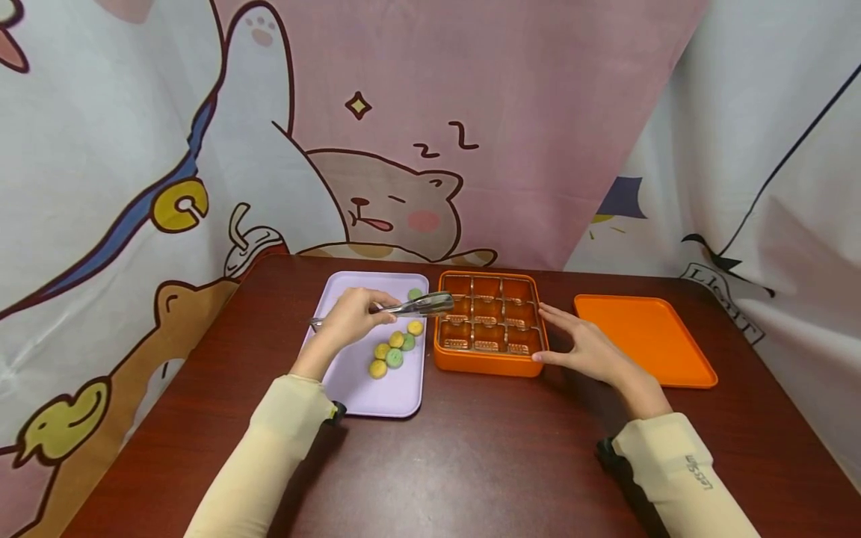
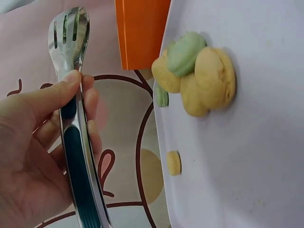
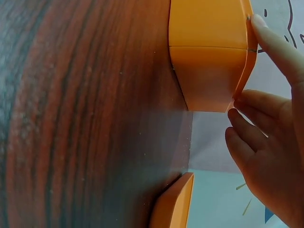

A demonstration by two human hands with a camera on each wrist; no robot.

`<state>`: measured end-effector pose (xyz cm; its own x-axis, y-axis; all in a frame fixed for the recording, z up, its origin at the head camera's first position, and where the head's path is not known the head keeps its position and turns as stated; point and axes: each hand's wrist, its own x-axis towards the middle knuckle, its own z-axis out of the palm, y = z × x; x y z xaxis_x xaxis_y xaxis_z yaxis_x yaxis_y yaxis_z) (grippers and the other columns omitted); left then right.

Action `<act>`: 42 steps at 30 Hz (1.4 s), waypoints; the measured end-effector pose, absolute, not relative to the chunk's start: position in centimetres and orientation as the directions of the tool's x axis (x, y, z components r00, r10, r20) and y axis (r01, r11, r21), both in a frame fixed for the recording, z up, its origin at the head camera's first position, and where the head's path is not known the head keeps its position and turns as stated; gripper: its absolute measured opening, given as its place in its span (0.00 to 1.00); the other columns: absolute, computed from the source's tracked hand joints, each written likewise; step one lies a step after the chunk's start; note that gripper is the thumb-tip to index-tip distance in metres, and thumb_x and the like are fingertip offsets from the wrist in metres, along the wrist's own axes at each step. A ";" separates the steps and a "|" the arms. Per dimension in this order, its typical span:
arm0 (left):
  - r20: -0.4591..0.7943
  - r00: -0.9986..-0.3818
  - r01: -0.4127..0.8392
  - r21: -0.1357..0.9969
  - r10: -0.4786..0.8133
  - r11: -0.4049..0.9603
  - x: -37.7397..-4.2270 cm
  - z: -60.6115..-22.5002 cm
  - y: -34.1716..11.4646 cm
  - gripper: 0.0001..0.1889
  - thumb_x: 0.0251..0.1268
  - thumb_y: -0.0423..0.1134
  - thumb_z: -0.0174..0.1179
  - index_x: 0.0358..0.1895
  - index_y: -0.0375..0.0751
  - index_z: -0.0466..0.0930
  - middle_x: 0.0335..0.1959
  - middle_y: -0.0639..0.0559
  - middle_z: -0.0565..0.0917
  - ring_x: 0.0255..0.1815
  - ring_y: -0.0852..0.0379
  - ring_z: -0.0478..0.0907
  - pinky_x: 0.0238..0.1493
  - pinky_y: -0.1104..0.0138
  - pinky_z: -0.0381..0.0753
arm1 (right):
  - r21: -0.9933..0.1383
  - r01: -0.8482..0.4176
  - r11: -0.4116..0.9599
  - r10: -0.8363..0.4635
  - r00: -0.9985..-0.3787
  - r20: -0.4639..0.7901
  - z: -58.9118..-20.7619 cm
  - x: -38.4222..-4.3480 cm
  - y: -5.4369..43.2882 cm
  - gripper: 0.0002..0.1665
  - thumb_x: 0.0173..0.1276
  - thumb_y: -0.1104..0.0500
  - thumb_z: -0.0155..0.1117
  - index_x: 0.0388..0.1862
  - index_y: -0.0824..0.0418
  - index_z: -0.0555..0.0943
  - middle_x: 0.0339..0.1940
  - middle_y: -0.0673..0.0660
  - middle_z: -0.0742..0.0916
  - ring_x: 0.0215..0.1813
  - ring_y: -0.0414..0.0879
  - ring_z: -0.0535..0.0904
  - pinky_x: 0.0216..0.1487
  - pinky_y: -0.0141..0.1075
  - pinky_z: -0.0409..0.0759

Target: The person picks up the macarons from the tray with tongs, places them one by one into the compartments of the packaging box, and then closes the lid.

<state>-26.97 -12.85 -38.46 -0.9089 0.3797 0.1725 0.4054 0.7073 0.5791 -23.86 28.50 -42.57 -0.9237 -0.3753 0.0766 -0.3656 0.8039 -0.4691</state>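
My left hand grips a pair of metal tongs with dark teal handle inlays. Green shows through the slots of the tongs' head, which look nearly closed; the thing between them is mostly hidden. In the head view, their tips reach over the left edge of an orange box. A clear insert divides that box into several compartments. My right hand touches the box's right side, fingers extended, thumb at the near corner. Yellow and green macarons lie on a lilac tray under and beside my left hand.
Right of the box lies a flat orange lid on the dark wooden table. One green macaron sits near the tray's far right corner. A printed cloth hangs behind the table.
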 end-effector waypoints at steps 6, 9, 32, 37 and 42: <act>0.176 -0.899 0.425 0.573 0.401 0.701 -27.0 -38.4 -12.0 0.13 0.60 0.37 0.70 0.48 0.42 0.89 0.40 0.45 0.91 0.31 0.57 0.84 0.37 0.66 0.80 | -0.468 -0.350 0.812 -0.366 -0.929 0.059 -42.6 -23.9 28.6 0.56 0.59 0.36 0.71 0.78 0.61 0.61 0.79 0.65 0.65 0.76 0.69 0.62 0.68 0.68 0.63; 0.174 -0.896 0.429 0.571 0.407 0.700 -27.0 -38.5 -11.5 0.12 0.60 0.36 0.69 0.48 0.43 0.89 0.40 0.45 0.91 0.32 0.56 0.85 0.38 0.64 0.81 | -0.468 -0.350 0.812 -0.366 -0.929 0.058 -42.7 -23.9 28.6 0.56 0.59 0.36 0.71 0.78 0.61 0.61 0.79 0.65 0.65 0.76 0.68 0.62 0.68 0.68 0.62; 0.157 -0.882 0.444 0.593 0.444 0.672 -27.2 -38.7 -8.2 0.13 0.61 0.37 0.69 0.49 0.44 0.89 0.37 0.49 0.90 0.27 0.62 0.79 0.33 0.71 0.74 | -0.470 -0.358 0.807 -0.375 -0.925 0.062 -42.4 -23.9 28.6 0.56 0.60 0.36 0.71 0.78 0.62 0.61 0.79 0.65 0.65 0.76 0.68 0.62 0.68 0.68 0.62; 0.135 -0.887 0.431 0.587 0.442 0.685 -27.2 -38.7 -7.4 0.14 0.62 0.40 0.68 0.50 0.46 0.88 0.37 0.49 0.90 0.26 0.63 0.78 0.32 0.71 0.74 | -0.465 -0.355 0.811 -0.374 -0.926 0.055 -42.3 -23.9 28.6 0.56 0.60 0.36 0.71 0.78 0.61 0.61 0.79 0.66 0.65 0.75 0.69 0.63 0.68 0.68 0.64; 0.136 -0.882 0.440 0.581 0.452 0.684 -27.1 -38.9 -6.8 0.13 0.62 0.41 0.68 0.50 0.48 0.88 0.40 0.49 0.89 0.26 0.64 0.77 0.32 0.72 0.74 | -0.465 -0.355 0.811 -0.375 -0.926 0.053 -42.4 -23.9 28.7 0.56 0.60 0.36 0.71 0.78 0.61 0.61 0.79 0.66 0.65 0.75 0.68 0.64 0.68 0.67 0.64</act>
